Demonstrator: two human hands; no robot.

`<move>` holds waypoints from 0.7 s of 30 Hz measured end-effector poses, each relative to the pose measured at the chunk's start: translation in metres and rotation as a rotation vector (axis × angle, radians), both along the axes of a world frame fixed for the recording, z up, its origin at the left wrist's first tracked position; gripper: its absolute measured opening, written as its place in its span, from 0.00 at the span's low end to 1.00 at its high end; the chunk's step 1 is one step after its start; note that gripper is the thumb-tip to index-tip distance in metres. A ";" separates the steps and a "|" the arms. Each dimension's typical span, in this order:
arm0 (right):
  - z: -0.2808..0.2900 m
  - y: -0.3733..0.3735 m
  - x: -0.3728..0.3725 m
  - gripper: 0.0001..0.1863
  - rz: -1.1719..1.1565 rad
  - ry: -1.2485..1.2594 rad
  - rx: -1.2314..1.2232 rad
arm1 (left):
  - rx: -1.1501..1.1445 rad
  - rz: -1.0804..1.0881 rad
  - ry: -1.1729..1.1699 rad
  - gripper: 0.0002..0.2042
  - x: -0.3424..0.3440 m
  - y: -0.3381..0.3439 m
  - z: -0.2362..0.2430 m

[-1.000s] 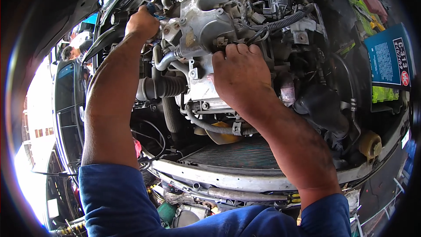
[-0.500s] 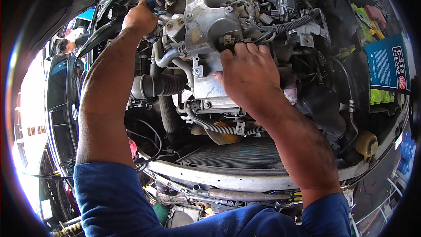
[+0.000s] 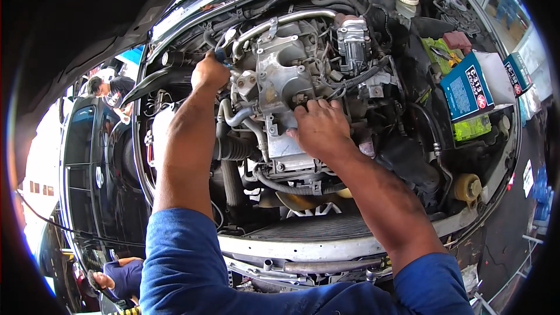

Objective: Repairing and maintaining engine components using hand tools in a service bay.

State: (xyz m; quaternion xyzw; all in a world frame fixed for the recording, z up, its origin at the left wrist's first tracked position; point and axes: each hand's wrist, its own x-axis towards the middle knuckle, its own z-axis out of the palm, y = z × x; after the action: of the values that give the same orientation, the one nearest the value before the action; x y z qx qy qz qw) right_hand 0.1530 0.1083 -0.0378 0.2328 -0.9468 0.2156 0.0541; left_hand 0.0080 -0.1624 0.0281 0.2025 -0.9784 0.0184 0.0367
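Observation:
My left hand (image 3: 210, 72) is closed on a small blue object (image 3: 220, 55), not clear what, among the hoses at the left side of the engine. My right hand (image 3: 321, 128) rests at the front of the grey metal engine top (image 3: 274, 85), fingers curled over its edge near a small connector; whatever they grip is hidden. A corrugated intake hose (image 3: 232, 150) runs below and between my forearms.
Blue-and-white boxes (image 3: 464, 90), yellow-green cases (image 3: 469, 129) and a red block lie along the right of the bay. The radiator support (image 3: 350, 245) crosses the front. Two other people (image 3: 119, 274) are near a dark car (image 3: 87, 163) at left, beneath the raised hood.
The camera view has shifted, so the engine sits lower and smaller and more of the bay's rear shows. Another person has appeared at lower left. Both my hands stay at similar spots on the engine.

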 end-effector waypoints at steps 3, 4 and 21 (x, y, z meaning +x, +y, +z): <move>-0.002 -0.002 -0.002 0.22 -0.009 -0.004 -0.007 | 0.056 0.000 -0.014 0.27 0.000 0.003 0.003; -0.002 -0.003 -0.002 0.22 -0.010 -0.005 -0.011 | 0.056 0.007 -0.015 0.27 0.000 0.000 0.003; 0.002 -0.007 -0.001 0.24 -0.022 -0.028 0.046 | -0.010 -0.063 0.071 0.29 0.041 -0.049 0.004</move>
State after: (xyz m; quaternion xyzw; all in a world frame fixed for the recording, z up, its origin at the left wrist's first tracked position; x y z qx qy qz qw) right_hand 0.1522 0.1009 -0.0359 0.2204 -0.9547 0.1962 0.0377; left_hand 0.0493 -0.2110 0.0325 0.1721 -0.9823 0.0146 0.0731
